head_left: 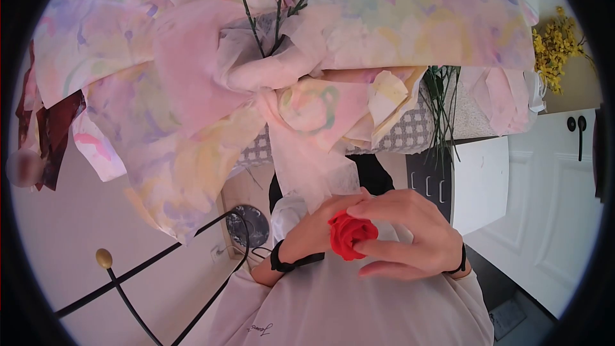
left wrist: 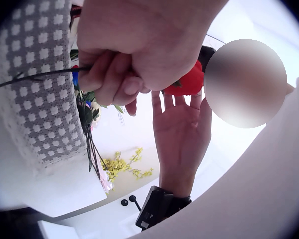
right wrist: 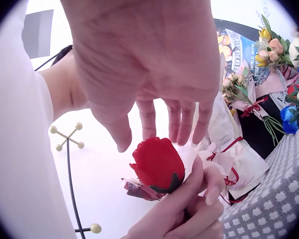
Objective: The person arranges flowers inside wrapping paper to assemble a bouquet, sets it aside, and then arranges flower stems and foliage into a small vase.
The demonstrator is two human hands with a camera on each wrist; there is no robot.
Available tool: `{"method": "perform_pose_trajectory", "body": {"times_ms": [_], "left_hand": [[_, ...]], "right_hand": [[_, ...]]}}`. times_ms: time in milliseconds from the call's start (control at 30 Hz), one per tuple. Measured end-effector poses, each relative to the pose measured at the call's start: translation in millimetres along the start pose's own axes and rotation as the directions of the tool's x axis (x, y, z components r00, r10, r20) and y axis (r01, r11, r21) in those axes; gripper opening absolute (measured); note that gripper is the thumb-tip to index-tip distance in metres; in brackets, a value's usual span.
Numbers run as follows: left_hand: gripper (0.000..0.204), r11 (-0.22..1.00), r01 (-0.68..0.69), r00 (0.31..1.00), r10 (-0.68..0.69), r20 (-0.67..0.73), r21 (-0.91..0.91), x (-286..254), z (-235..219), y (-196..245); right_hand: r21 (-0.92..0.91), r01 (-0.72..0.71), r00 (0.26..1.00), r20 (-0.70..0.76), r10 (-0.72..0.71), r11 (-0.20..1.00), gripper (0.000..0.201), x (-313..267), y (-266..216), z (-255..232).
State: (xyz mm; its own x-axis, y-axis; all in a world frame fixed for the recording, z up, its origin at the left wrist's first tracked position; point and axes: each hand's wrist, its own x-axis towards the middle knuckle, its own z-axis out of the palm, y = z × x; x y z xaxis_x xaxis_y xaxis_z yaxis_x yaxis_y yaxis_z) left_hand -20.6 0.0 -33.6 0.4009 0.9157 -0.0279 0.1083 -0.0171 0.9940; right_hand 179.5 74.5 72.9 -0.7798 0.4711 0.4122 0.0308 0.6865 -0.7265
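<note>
The left hand (left wrist: 137, 47) gripped the stem (left wrist: 40, 75) of the red rose (right wrist: 158, 162); the right hand (right wrist: 152, 64) was spread near it; a hard squeeze could have torn petals (head_left: 351, 227).

we see a pale, loose top (head_left: 384, 307) with small dark cursive lettering (head_left: 261, 329), a black band (head_left: 279, 260) on each wrist, and a boxy black device (left wrist: 153, 206) on the right.
</note>
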Motion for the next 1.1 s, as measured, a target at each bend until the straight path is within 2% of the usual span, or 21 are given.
{"method": "perform_pose_trajectory", "body": {"times_ms": [167, 233, 367, 433, 467, 533, 567, 633, 767, 833, 867, 933, 1067, 1100], "left_hand": [[0.048, 0.998, 0.060, 0.998, -0.060, 0.005, 0.018, 3.2, -1.6, 5.9], [0.045, 0.963, 0.197, 0.980, -0.185, 0.078, -0.185, 6.2, -4.6, 12.3], [0.042, 0.968, 0.100, 0.995, -0.096, 0.029, -0.229, 5.5, -3.0, 11.7], [0.039, 0.985, 0.098, 0.995, -0.095, 0.026, -0.141, 5.2, -2.5, 11.4], [0.039, 0.985, 0.098, 0.995, -0.096, 0.026, -0.141, 7.2, -0.9, 10.8], [0.023, 0.994, -0.041, 0.992, 0.028, -0.121, -0.100, 11.9, 4.2, 8.7], [0.023, 0.994, -0.040, 0.992, 0.028, -0.121, -0.101, 11.1, 3.5, 6.2], [0.038, 0.987, 0.020, 1.000, -0.022, -0.013, -0.160, 9.0, 0.8, 2.2], [0.041, 0.983, 0.106, 0.994, -0.105, 0.011, -0.151, 6.2, -0.5, 8.5], [0.046, 0.990, 0.137, 0.990, -0.137, 0.028, 0.025, 0.3, 0.8, 2.4], [0.046, 0.990, 0.137, 0.990, -0.138, 0.024, 0.026, -0.6, 2.2, -1.0], [0.048, 0.995, 0.022, 0.998, -0.017, -0.055, 0.093, -1.5, 5.1, -6.0], [0.048, 0.996, 0.077, 0.990, -0.081, -0.114, -0.039, -3.4, 4.7, -0.2], [0.050, 0.994, 0.106, 0.992, -0.107, -0.061, -0.019, -1.4, 0.1, 7.2]], "right_hand": [[-0.110, -0.037, 0.999, -0.035, 0.033, 0.993, 0.043, 2.1, 3.3, 5.3], [-0.130, 0.030, 0.998, -0.045, -0.036, 0.991, 0.041, -0.7, 3.8, 8.8], [-0.183, 0.038, 0.993, -0.106, -0.058, 0.982, 0.040, -3.4, 6.6, 5.6], [-0.325, 0.074, 0.983, -0.136, -0.124, 0.943, 0.031, -4.6, 10.5, 3.2], [-0.325, 0.074, 0.983, -0.136, -0.124, 0.943, 0.031, -6.1, 11.6, 4.1], [-0.321, 0.071, 0.972, -0.190, -0.137, 0.944, 0.031, -9.1, 13.0, 6.8], [-0.320, 0.071, 0.972, -0.190, -0.137, 0.945, 0.031, -8.6, 13.2, 6.8], [-0.311, 0.077, 0.966, -0.212, -0.148, 0.947, 0.035, -6.8, 13.4, 7.6], [-0.230, 0.064, 0.972, -0.208, -0.114, 0.971, 0.042, -2.1, 17.9, 10.0], [-0.148, 0.019, 0.995, -0.091, -0.033, 0.989, 0.051, 0.4, 17.9, 7.8], [-0.146, 0.022, 0.995, -0.089, -0.035, 0.989, 0.051, 1.0, 19.4, 7.6], [-0.135, 0.013, 0.998, -0.057, -0.021, 0.991, 0.056, 1.1, 22.2, 7.1], [-0.107, -0.014, 0.997, -0.072, 0.006, 0.994, 0.061, -0.7, 23.3, -0.2], [-0.115, -0.012, 0.994, -0.107, 0.000, 0.993, 0.063, -2.8, 23.5, -0.8]]}}
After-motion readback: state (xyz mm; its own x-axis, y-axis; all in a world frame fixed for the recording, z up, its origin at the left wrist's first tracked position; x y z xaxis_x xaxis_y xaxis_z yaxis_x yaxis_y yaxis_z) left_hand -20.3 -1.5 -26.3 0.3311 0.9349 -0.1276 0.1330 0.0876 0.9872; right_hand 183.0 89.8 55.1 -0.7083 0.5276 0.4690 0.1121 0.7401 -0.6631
